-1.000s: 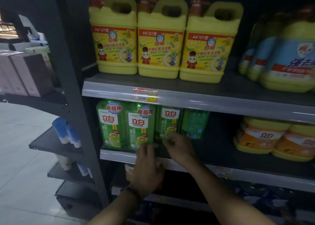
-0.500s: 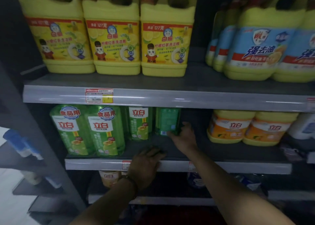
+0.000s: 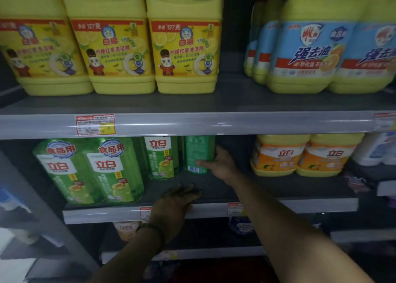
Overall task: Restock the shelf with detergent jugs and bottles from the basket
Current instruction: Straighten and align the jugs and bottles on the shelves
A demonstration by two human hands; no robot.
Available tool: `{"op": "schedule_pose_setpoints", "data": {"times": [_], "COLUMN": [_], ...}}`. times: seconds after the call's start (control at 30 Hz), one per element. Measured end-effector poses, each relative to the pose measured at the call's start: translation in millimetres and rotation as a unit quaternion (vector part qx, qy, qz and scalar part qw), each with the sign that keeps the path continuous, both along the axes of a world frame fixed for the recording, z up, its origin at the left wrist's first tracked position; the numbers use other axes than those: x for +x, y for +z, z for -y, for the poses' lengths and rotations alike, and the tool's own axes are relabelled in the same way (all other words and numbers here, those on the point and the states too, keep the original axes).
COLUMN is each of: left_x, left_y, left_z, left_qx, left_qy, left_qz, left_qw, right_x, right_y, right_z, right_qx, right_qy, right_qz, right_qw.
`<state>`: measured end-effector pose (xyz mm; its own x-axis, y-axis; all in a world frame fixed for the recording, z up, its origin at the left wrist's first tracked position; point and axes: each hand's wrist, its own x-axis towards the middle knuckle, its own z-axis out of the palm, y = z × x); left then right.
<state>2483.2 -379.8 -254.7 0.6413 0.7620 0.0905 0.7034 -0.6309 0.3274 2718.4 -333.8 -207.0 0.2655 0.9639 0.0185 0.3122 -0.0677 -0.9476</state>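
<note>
On the middle shelf stand green detergent bottles. My right hand grips the rightmost green bottle, which stands upright deep on the shelf with its back label facing me. A third green bottle stands just left of it, and two larger green bottles stand nearer the front at the left. My left hand lies flat, palm down, on the shelf's front edge with nothing in it. No basket is in view.
Three yellow jugs and blue-labelled yellow jugs fill the upper shelf. Orange-labelled jugs stand to the right on the middle shelf, with a bare gap between them and my right hand. Lower shelves hold dim items. A grey upright stands at left.
My view has shifted closer and to the right. My right hand has wrapped around the rightmost green bottle at the back. My left hand has settled flat on the shelf's front edge.
</note>
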Motion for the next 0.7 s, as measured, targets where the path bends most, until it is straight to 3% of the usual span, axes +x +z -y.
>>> {"op": "schedule_pose_setpoints", "data": {"times": [0.4, 0.57, 0.7], "left_x": [1, 8, 17], "left_y": [28, 45, 66], "left_z": [12, 33, 41], "left_qx": [-0.059, -0.101, -0.190], "left_qy": [-0.002, 0.042, 0.037], "left_qz": [0.088, 0.295, 0.379], "left_qw": [0.994, 0.949, 0.905], "right_x": [-3, -22, -35], "right_y": [6, 6, 5], "right_z": [82, 101, 107], "right_qx": [-0.011, -0.025, -0.014], "right_qy": [-0.069, -0.120, -0.120], "right_qz": [0.109, 0.128, 0.131], "right_qw": [0.992, 0.984, 0.984]}}
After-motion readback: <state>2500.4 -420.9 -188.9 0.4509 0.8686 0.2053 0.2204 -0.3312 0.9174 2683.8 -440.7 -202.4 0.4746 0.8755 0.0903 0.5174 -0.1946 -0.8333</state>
